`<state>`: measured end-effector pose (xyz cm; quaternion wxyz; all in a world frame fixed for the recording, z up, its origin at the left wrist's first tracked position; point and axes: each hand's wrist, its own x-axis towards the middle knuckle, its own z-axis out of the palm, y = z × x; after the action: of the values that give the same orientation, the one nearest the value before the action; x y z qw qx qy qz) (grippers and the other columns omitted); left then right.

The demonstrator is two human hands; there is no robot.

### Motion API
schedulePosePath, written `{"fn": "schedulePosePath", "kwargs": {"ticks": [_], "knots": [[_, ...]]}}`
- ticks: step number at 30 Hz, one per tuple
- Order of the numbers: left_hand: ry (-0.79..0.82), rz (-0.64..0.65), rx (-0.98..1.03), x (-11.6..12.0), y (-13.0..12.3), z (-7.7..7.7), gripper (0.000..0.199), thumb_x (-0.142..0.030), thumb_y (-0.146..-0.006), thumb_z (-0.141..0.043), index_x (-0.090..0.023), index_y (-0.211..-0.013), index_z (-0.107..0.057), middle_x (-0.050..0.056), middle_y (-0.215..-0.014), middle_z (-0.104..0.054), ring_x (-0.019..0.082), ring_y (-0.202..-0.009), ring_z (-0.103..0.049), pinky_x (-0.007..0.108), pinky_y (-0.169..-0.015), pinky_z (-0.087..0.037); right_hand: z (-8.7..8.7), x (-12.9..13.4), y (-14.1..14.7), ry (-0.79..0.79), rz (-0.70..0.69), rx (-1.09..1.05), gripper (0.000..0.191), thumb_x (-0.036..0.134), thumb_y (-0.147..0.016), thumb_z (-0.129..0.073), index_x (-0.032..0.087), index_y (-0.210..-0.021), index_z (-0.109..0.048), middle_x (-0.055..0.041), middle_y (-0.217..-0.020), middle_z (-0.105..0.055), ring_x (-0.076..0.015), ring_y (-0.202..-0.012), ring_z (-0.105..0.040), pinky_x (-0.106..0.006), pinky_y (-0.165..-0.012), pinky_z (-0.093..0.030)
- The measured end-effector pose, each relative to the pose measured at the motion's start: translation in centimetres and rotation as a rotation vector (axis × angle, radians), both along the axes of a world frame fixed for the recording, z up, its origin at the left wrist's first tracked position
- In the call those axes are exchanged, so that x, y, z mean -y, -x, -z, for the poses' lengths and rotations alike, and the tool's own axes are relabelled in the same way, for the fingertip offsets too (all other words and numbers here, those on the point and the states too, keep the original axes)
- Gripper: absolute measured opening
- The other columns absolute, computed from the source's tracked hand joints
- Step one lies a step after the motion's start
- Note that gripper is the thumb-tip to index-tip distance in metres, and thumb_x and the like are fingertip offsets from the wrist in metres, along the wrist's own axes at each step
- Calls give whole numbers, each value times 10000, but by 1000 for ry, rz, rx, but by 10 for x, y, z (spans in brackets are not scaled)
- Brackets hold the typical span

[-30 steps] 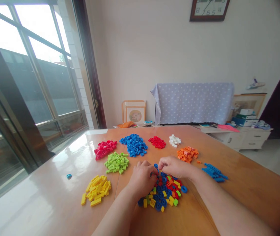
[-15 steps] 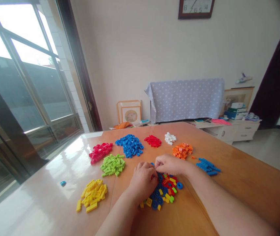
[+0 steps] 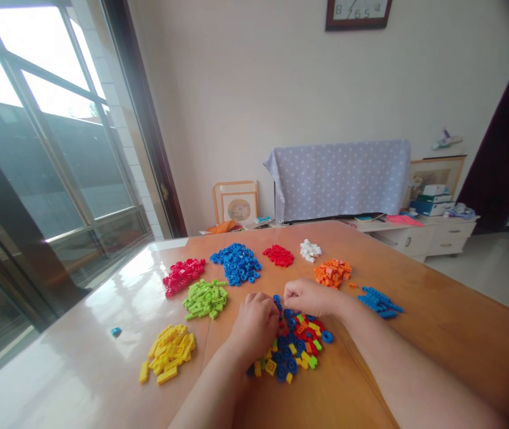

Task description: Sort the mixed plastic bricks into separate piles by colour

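A mixed pile of toy building bricks and blue wheel-like rings (image 3: 291,351) lies in front of me, in yellow, red, orange, green and blue. My left hand (image 3: 257,325) is over the pile's left edge with its fingers curled inward; what they hold, if anything, is hidden. Above the pile's far edge, my right hand (image 3: 310,298) has its fingers bent and pressed together, and I cannot make out anything in them. Blue rings show between the two hands.
Sorted heaps surround the pile: yellow bricks (image 3: 171,351), light green bricks (image 3: 206,299), crimson pieces (image 3: 183,277), blue rings (image 3: 237,263), red pieces (image 3: 278,255), white pieces (image 3: 310,250), orange bricks (image 3: 332,273) and long blue bricks (image 3: 378,302). A small teal piece (image 3: 115,332) lies at left.
My left hand has shifted a little left, away from my right hand, uncovering more of the mixed pile. My right hand has barely moved.
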<state>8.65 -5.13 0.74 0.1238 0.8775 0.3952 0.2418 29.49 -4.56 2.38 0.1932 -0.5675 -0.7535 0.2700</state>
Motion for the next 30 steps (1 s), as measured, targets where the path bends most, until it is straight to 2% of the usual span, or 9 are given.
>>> {"fn": "schedulePosePath", "kwargs": {"ticks": [5,14,19,21,26,30], "knots": [[-21,-85,34,-8,6,1,164,-181,-836,-488,-211,-860,-648,58,-939,-634,205,-944,-549,289,-826,-412,1,0,-1,21,21,-11,163,196,-727,-579,160,-837,-694,2,-734,-668,-116,-663,-570,-168,-526,-360],[65,-235,59,-18,20,0,204,-165,-804,-495,-215,-898,-669,47,-957,-681,190,-929,-597,256,-795,-429,0,4,5,96,-129,29,200,188,-713,-567,163,-853,-708,18,-701,-658,-103,-619,-542,-167,-520,-354],[139,-313,100,-24,27,3,253,-149,-777,-495,-211,-938,-679,40,-969,-705,177,-886,-621,235,-723,-429,-1,6,9,77,-83,45,250,178,-689,-588,173,-908,-710,12,-746,-664,-109,-634,-550,-169,-509,-345],[153,-321,113,-26,29,6,259,-148,-770,-494,-207,-944,-677,37,-961,-709,172,-862,-626,230,-698,-424,-2,8,13,75,-83,31,267,173,-683,-590,177,-925,-702,17,-741,-657,-105,-621,-540,-169,-503,-342],[200,-302,100,-28,33,9,259,-132,-744,-495,-196,-912,-682,35,-913,-717,169,-830,-627,225,-669,-418,-5,17,33,88,-184,-15,245,177,-699,-582,182,-913,-701,20,-737,-660,-108,-630,-545,-169,-523,-353],[218,-293,69,-28,34,9,273,-130,-734,-487,-197,-903,-692,42,-909,-716,170,-814,-627,225,-653,-419,-7,23,51,-14,-248,50,287,173,-718,-551,212,-941,-729,8,-829,-711,-135,-720,-597,-187,-604,-388]]}}
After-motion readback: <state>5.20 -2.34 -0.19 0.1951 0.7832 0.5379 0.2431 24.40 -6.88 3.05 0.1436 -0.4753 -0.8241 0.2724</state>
